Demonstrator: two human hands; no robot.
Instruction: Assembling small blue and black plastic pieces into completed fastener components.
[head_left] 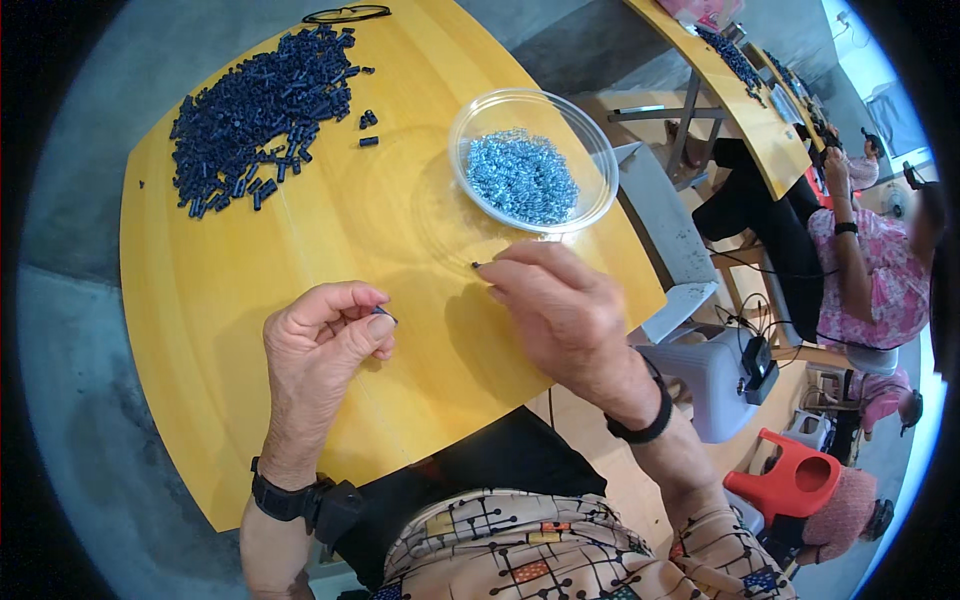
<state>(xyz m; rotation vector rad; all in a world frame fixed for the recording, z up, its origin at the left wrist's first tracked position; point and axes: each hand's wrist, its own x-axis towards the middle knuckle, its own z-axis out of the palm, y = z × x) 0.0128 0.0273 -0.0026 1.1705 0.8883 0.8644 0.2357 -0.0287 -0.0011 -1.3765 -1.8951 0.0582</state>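
Over the near half of the yellow table, my left hand [325, 335] pinches a small dark blue plastic tube [384, 315] between thumb and fingertips; most of it is covered. My right hand [560, 310] is beside it to the right, fingers pinched on a tiny dark piece [476, 265] whose kind is too small to make out. Just beyond that hand stands a clear round plastic bowl [603, 195] with many small shiny metal springs [522, 178] in it. A large heap of short dark blue tubes [265, 115] lies at the far left.
A few loose tubes [369, 141] lie between heap and bowl on the yellow table [400, 220]. Black-framed glasses [347, 14] rest at the far edge. To the right are a grey chair [670, 220], a red stool [790, 480] and several seated people at another table [765, 135].
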